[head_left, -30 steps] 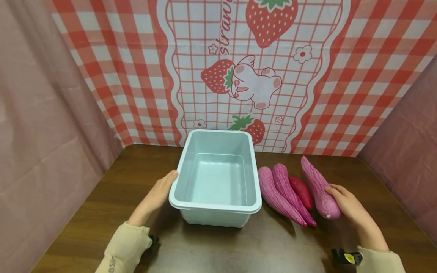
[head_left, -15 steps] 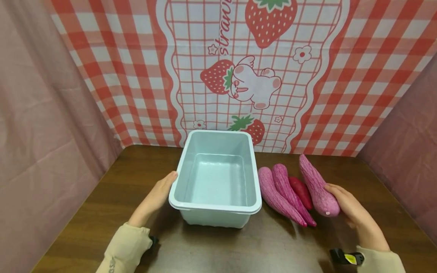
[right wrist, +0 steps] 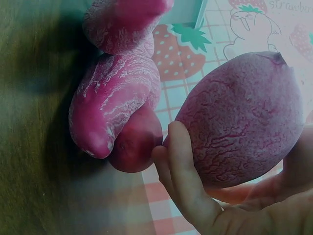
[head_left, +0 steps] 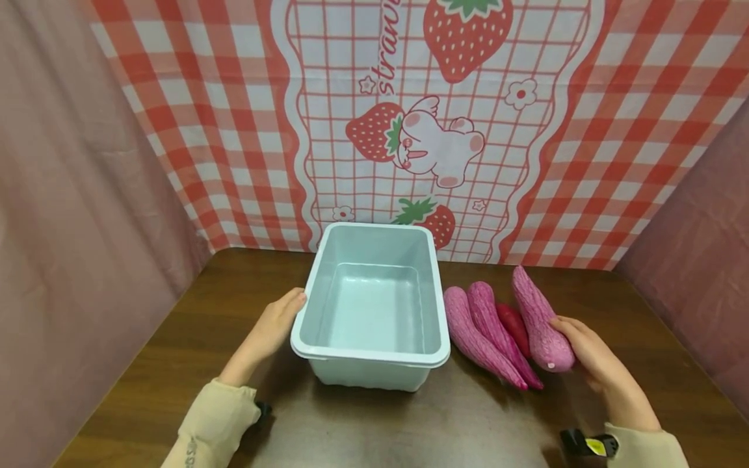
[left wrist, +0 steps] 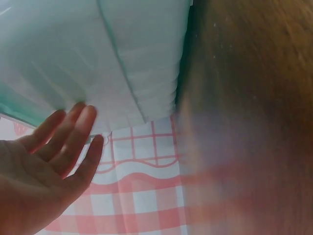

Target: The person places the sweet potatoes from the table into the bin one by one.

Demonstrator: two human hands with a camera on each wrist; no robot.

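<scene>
My right hand [head_left: 599,361] holds a large pinkish-purple sweet potato [head_left: 541,325] by its thick near end, fingers and thumb curled round its sides. Its narrow end points away. In the right wrist view that sweet potato [right wrist: 244,117] hides part of the hand. Just left of it lie a small dark red sweet potato [head_left: 513,328] and two long streaked pink ones, the middle one [head_left: 496,325] and the outer one [head_left: 471,335]. My left hand [head_left: 270,331] rests straight fingers against the left side of a pale blue plastic basin [head_left: 374,357]; the left wrist view shows the fingers extended.
The basin, with nothing in it, stands mid-table, its right wall close beside the outer sweet potato. A brown wooden table [head_left: 193,364] lies under everything. Behind rises a red checked strawberry cloth [head_left: 246,182]; pink curtains [head_left: 88,195] hang at both sides.
My right hand has shifted a little to the left with the large sweet potato, bringing it close beside the small red one. The left hand and the basin look unmoved.
</scene>
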